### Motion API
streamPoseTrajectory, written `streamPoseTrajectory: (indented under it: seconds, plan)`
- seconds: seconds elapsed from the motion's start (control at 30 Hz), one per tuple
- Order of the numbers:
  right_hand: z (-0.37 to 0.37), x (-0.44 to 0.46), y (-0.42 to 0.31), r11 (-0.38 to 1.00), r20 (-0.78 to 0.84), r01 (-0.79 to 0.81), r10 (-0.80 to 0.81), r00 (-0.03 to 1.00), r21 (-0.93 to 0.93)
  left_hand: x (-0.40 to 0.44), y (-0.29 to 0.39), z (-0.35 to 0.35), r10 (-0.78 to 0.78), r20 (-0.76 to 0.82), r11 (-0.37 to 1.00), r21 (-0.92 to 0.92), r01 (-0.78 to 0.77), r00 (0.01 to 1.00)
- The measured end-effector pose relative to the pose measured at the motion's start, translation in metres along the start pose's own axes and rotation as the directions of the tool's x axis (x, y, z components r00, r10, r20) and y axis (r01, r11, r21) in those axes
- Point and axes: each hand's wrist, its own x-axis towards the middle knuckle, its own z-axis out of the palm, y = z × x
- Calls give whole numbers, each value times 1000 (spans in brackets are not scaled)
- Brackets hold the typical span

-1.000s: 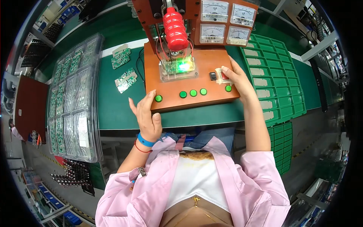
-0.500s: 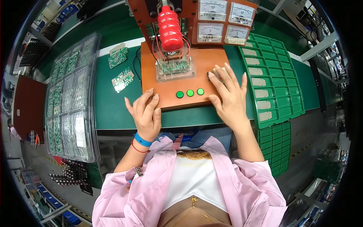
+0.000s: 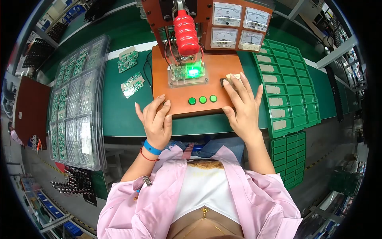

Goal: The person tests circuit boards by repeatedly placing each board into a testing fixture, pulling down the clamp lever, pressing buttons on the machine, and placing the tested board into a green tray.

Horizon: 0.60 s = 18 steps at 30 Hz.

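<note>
An orange test fixture [image 3: 223, 63] stands on the bench in front of me. Its red ribbed handle [image 3: 186, 34] points down over a clear plate [image 3: 187, 83], where a circuit board [image 3: 180, 72] sits partly hidden. A bright green light [image 3: 193, 71] glows at that board. My left hand [image 3: 157, 123] rests with fingers apart at the fixture's front left corner. My right hand [image 3: 244, 113] lies with fingers spread over the right side, index fingertip at a small black switch [image 3: 223, 82]. Beside it is a pale piece [image 3: 232, 76], partly covered by fingers. Green buttons [image 3: 203, 99] lie between my hands.
Two circuit boards [image 3: 132, 84] [image 3: 127, 62] lie left of the fixture. Stacked clear trays [image 3: 104, 99] with boards stand further left. On the right is a green compartment tray [image 3: 296, 99] with pale pieces in one column. Analog meters [image 3: 226, 37] are mounted upper right.
A bright green light has come on at the board under the red handle. The view has shifted slightly. Both hands stay in nearly the same places on the fixture.
</note>
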Motion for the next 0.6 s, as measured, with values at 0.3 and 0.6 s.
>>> streamPoseTrajectory:
  seconds: [0.3,0.6]
  plan:
    - [-10,17,-12,997,54,-41,45,997,-67,0,3,-1,-7,15,1000,20,6,1000]
    - [-39,93,-28,895,-483,418,-299,823,159,2,-2,-3,-10,25,995,-103,12,1000]
